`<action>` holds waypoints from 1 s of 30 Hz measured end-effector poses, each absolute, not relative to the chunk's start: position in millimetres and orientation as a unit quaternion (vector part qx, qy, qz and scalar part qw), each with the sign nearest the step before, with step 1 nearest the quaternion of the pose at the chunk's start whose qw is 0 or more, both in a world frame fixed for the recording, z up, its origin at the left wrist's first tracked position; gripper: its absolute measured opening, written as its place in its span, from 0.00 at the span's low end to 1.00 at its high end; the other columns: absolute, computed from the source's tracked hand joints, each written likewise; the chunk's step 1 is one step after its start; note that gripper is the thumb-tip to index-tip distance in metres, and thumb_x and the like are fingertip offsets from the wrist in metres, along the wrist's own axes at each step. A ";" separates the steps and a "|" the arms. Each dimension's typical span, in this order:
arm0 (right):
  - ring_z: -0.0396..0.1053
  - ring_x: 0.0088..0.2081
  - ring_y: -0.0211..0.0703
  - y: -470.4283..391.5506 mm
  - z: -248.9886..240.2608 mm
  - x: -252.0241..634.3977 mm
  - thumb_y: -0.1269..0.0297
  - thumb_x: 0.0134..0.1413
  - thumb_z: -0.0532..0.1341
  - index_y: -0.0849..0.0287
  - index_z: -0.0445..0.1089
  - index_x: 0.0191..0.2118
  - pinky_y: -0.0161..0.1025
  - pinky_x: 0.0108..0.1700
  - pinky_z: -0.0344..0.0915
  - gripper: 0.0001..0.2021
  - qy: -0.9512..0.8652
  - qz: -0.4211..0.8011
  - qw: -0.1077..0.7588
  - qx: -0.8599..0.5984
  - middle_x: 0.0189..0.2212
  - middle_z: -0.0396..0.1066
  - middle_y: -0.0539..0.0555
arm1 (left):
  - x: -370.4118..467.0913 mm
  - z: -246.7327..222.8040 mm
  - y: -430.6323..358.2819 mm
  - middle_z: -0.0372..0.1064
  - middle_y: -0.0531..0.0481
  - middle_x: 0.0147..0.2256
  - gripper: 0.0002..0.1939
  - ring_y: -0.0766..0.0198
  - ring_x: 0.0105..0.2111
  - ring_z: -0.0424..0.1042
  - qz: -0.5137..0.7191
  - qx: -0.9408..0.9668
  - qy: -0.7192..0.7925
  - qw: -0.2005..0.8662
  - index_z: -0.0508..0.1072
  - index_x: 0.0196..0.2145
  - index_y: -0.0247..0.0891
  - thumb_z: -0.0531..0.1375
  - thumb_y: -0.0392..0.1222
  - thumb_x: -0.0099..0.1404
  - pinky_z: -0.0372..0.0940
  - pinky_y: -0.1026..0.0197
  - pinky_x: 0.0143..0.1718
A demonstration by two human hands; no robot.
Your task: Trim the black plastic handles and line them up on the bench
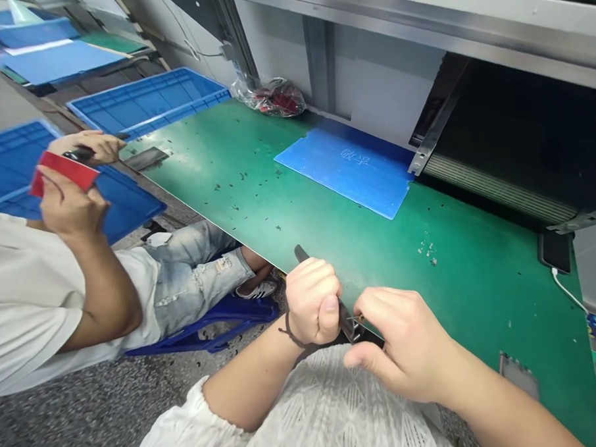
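My left hand (315, 300) is wrapped round a black rod-shaped item (348, 321), whose far end sticks out beyond my fist. Metal shows at its near end, close to my lap. Beside that end is my right hand (406, 340), its fingers curled and its thumb below them, apart from the fingertips. A thin, partly golden piece shows at those fingertips, too small to name. Both hands are over the front edge of the green tabletop (317, 213).
On the left, a co-worker's hands (72, 197) hold a red flat piece (68, 169) and a dark tool. A blue sheet (347, 165), dark scraps and a plastic bag (275, 98) lie on the table. A phone (555, 252) charges at right. Blue bins (147, 98) stand behind.
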State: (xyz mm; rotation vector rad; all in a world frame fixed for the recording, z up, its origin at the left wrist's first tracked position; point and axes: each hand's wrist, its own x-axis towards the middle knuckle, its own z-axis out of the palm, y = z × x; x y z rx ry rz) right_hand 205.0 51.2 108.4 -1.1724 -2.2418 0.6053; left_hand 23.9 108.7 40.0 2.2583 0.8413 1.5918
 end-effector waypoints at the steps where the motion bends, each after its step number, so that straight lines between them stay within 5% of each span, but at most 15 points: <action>1: 0.51 0.25 0.35 51.4 107.8 203.7 0.34 0.73 0.42 0.57 0.59 0.29 0.37 0.30 0.48 0.32 -0.834 0.217 0.264 -0.434 0.23 0.58 0.46 | 23.8 40.6 108.4 0.56 0.52 0.20 0.21 0.61 0.21 0.54 0.547 0.777 0.288 0.119 0.58 0.24 0.42 0.43 0.45 0.76 0.50 0.53 0.28; 15: 0.46 0.27 0.41 40.3 96.5 199.3 0.50 0.77 0.47 0.57 0.61 0.24 0.43 0.30 0.39 0.28 -0.844 -0.049 0.303 -0.439 0.23 0.55 0.50 | 28.4 36.8 103.0 0.55 0.52 0.20 0.18 0.62 0.21 0.53 0.581 0.740 0.334 0.048 0.58 0.26 0.42 0.45 0.43 0.76 0.49 0.53 0.28; 22: 0.45 0.27 0.40 36.5 90.5 209.6 0.64 0.73 0.56 0.58 0.64 0.26 0.42 0.30 0.41 0.19 -0.844 -0.003 0.347 -0.409 0.22 0.53 0.48 | 30.4 43.3 108.8 0.53 0.53 0.19 0.19 0.62 0.21 0.52 0.532 0.762 0.358 0.088 0.56 0.25 0.42 0.45 0.39 0.75 0.48 0.54 0.28; 30: 0.48 0.27 0.40 50.5 95.1 216.7 0.37 0.72 0.49 0.59 0.66 0.28 0.41 0.30 0.42 0.31 -0.837 -0.033 0.310 -0.451 0.24 0.54 0.49 | 28.7 51.8 107.6 0.53 0.54 0.19 0.20 0.64 0.20 0.53 0.451 0.799 0.368 0.152 0.56 0.22 0.41 0.48 0.37 0.74 0.48 0.55 0.27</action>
